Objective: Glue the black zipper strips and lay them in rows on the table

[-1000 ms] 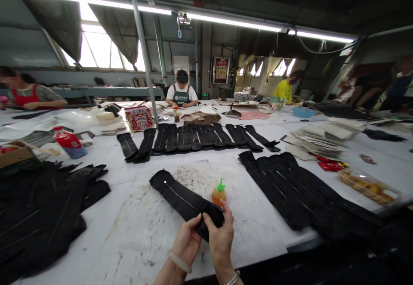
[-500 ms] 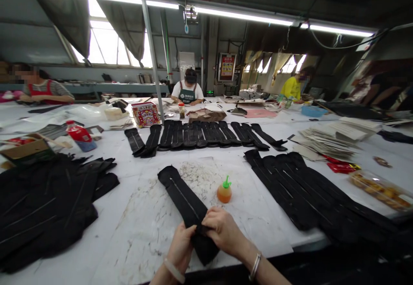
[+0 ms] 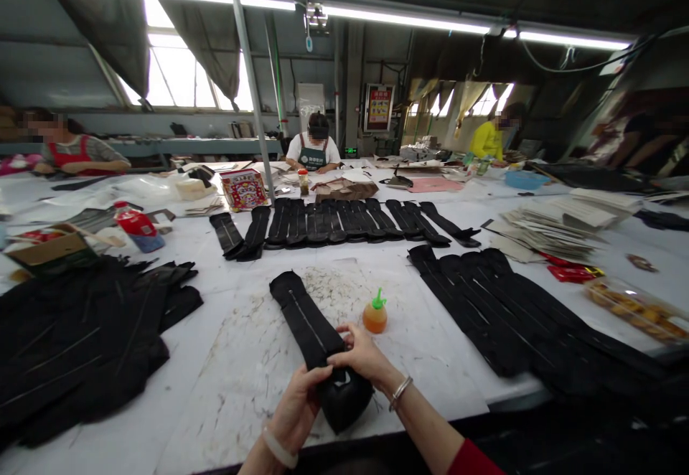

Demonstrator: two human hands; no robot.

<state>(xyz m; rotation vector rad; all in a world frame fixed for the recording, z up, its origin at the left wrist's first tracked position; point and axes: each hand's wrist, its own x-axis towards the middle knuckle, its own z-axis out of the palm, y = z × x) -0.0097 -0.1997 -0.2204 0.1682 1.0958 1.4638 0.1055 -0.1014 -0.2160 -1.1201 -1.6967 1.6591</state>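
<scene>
Black fabric piece [image 3: 317, 339] is lying lengthwise at lower centre of the frame on the white table [image 3: 226, 389], a pale stitched line running down its middle, far end pointing toward upper left. Near end is being gathered up between both hands at the table's front edge.

Left hand [image 3: 296, 407]: fingers curling closed around the near end from the left, thumb pressing on top. Right hand [image 3: 362, 353]: coming over from the right, fingers pinching the same bunched end; a bangle is showing on the wrist. Both hands are gripping the piece, neither is open.

Handling judgement: the piece is looking soft and limp, folding and bulging where the fingers are squeezing it; likely light, not fragile, unlikely to slip. Best hold appears to be at the near end or along the edges beside the stitched line, both hands supporting so the length is not dragging.

Just beyond the right hand, a small orange bottle with a green nozzle [image 3: 375, 315] is standing upright, apart from the fabric. A row of similar black pieces [image 3: 334, 222] is lying further back, another set [image 3: 484, 303] at right, a dark heap [image 3: 75, 331] at left.

Writing: a red patterned box [image 3: 243, 189] and a wall poster [image 3: 380, 107] are carrying print, too small to read. No brand is legible.
</scene>
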